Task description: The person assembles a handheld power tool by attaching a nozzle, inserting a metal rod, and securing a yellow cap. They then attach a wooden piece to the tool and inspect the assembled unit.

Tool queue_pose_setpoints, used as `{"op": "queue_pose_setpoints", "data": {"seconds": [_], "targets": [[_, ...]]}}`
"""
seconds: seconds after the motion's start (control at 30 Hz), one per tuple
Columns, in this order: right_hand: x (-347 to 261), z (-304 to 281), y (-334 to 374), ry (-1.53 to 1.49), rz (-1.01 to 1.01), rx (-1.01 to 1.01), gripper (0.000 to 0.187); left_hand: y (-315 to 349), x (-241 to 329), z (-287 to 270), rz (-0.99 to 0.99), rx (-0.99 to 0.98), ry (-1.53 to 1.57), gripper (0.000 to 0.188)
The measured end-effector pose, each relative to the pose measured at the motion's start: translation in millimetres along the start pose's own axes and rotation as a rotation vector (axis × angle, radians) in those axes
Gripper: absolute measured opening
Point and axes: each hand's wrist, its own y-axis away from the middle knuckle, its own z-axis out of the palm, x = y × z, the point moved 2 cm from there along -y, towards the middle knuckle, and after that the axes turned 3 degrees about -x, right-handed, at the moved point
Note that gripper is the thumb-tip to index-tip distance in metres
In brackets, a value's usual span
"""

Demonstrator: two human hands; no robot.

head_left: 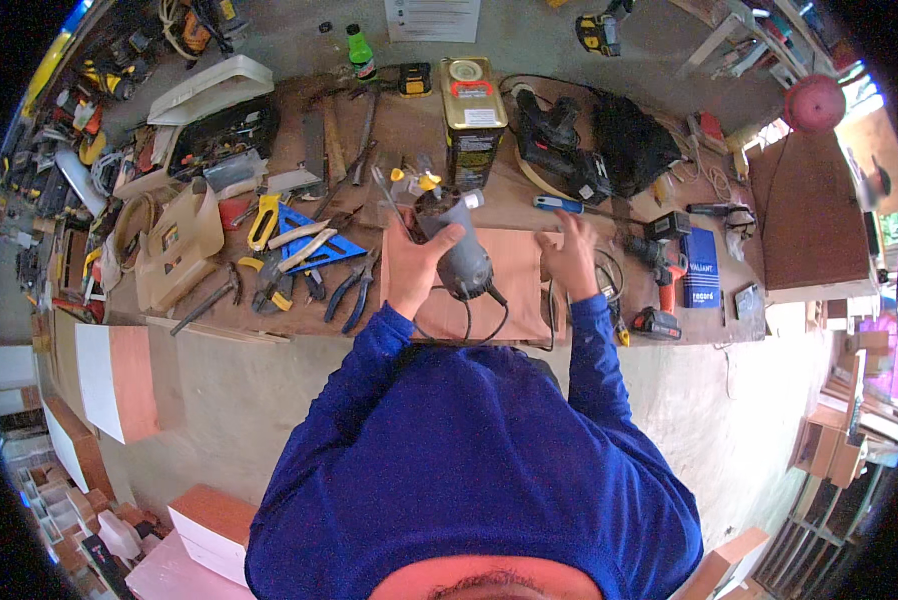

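My left hand (419,265) is wrapped round the grey cylindrical body of a corded trim router (461,255), which is tilted above the bench. Yellow knobs and a metal rod show at its far end; the cord leaves the end nearest me. Beneath it lies a flat light-brown wooden board (514,262). My right hand (572,262) is over the board's right side, fingers apart and slightly blurred, with nothing seen in it. Just beyond its fingertips rests a screwdriver (559,204) with a blue and white handle.
To the left lie a blue speed square (319,245), pliers (352,292) and a hammer (209,300). A tall metal can (472,115) stands behind the router. On the right are a cordless drill (659,265), a blue book (702,268) and a belt-sander-like black tool (549,125).
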Motion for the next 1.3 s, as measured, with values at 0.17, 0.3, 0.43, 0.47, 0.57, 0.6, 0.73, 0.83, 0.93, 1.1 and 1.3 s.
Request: {"op": "queue_pose_setpoints", "data": {"seconds": [0.17, 0.3, 0.43, 0.47, 0.57, 0.6, 0.73, 0.83, 0.93, 1.1, 1.3], "targets": [[-110.0, 5.5, 20.7, -1.208, -0.141, -0.383, 0.088, 1.2, 7.2, 8.4, -0.104, -0.012, -0.179, 0.068], [-141.2, 17.7, 28.0, -1.268, 0.007, -0.312, 0.080, -6.3, 13.0, -5.5, -0.107, -0.103, -0.376, 0.064], [-150.6, 8.8, 43.5, -1.589, 0.184, -0.372, 0.065, -25.2, 10.4, -61.1, -0.276, -0.160, -0.247, 0.051], [-154.2, 3.9, 49.1, -1.688, 0.220, -0.393, 0.064, -34.3, 6.2, -84.3, -0.376, -0.196, -0.411, 0.055], [-171.0, -12.0, 61.6, -1.771, 0.181, -0.342, 0.076, -75.1, -17.6, -138.6, -0.231, -0.204, -1.162, 0.070], [-178.5, -15.7, 66.0, -1.838, 0.182, -0.317, 0.080, -87.3, -29.0, -153.2, -0.245, -0.218, -1.238, 0.069], [-205.8, -23.8, 82.3, -1.919, 0.187, -0.281, 0.096, -142.6, -72.9, -183.1, -0.422, -0.258, -1.450, 0.066], [-219.7, -24.2, 97.0, -1.928, 0.169, -0.281, 0.098, -163.5, -89.3, -184.5, -0.375, -0.248, -1.479, 0.061], [-229.5, -19.9, 110.5, -2.019, 0.138, -0.301, 0.099, -148.5, -82.0, -175.4, 0.175, -0.244, -1.815, 0.057], [-237.8, -11.7, 122.6, -2.062, 0.065, -0.223, 0.098, -88.9, -36.2, -191.4, -0.097, -0.516, -0.945, 0.045], [-233.4, -9.9, 138.4, -1.758, 0.293, 0.028, 0.094, 54.5, 35.6, -308.9, -0.778, -0.929, -0.691, 0.073]]}}
